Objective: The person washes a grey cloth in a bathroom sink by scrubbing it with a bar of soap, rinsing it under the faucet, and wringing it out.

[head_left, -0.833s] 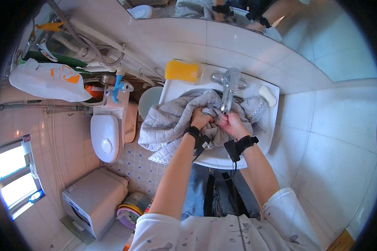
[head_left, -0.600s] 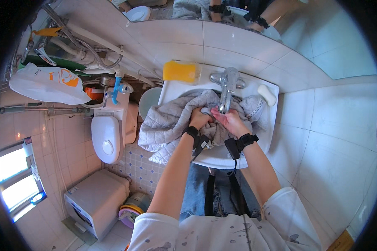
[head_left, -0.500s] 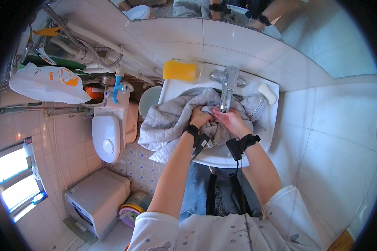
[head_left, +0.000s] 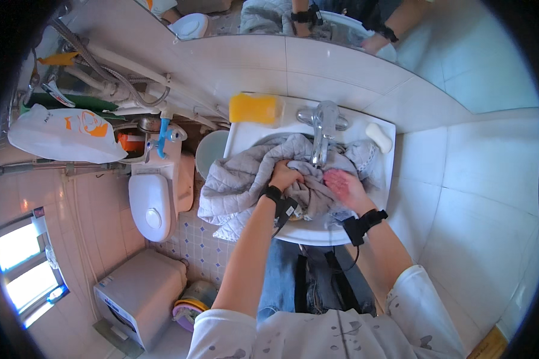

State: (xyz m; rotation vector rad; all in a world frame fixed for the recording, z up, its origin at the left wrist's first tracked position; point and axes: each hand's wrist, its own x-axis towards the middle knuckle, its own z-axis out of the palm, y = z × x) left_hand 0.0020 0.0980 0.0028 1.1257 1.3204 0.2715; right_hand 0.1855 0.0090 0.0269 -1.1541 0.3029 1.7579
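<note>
A grey quilted cloth [head_left: 239, 170] is bunched up in the white washbasin [head_left: 315, 236], part of it hanging over the left rim. My left hand [head_left: 286, 175] presses into its folds with curled fingers and grips the fabric. Right of the chrome tap [head_left: 323, 128], my right hand [head_left: 346, 188] holds nothing; its fingers are stretched out, palm turned up, just over the cloth. A paler patterned part of the cloth lies behind it. Black bands circle both wrists.
A yellow block [head_left: 254, 109] rests on the basin's back left corner, a white bar of soap [head_left: 379, 137] on the right. Above runs a mirror [head_left: 461, 60]. At left are a toilet [head_left: 150, 206], a white plastic bag [head_left: 63, 134], a boxy appliance [head_left: 141, 287] and stacked basins [head_left: 188, 311].
My right hand has moved right and toward me, away from under the tap's spout. My left hand stays on the cloth. The whole view has shifted slightly.
</note>
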